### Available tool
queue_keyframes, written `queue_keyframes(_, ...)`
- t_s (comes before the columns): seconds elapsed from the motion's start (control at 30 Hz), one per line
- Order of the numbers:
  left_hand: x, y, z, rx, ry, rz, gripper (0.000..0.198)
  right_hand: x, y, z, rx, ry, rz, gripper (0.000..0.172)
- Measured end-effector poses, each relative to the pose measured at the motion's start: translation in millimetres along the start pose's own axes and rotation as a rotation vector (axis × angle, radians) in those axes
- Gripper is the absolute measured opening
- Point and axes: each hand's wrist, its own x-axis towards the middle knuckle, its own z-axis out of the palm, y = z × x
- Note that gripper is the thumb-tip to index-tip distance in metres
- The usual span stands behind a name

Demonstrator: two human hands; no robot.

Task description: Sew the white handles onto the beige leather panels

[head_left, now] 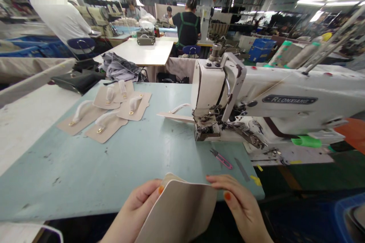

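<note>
A beige leather-like panel (185, 205) with rounded corners is held near the front edge of the table. My left hand (142, 201) is closed on its left edge, thumb on the near face. My right hand (236, 201) is at the panel's upper right corner, its fingers stretched out and the thumb apart from the panel. The fingertips seem to touch that corner. A white and metal sewing machine (216, 95) stands beyond my hands. Pink-handled thread snips (221, 158) lie between it and my right hand.
Several beige pieces (107, 125) with wrapped handles and gold-coloured rings lie at the left of the blue-green table (137, 167). Another handled piece (179, 117) sits beside the machine head. A black bag (81, 79) and grey cloth (121, 67) lie behind. Co-workers sit farther back.
</note>
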Motion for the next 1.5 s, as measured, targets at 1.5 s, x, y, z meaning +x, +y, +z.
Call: queue_keyframes(1.5, -4, 6, 11.9, 0.695, -0.073, 0.66, 0.019, 30, -31, 62, -0.346, -0.158, -0.118, 0.042)
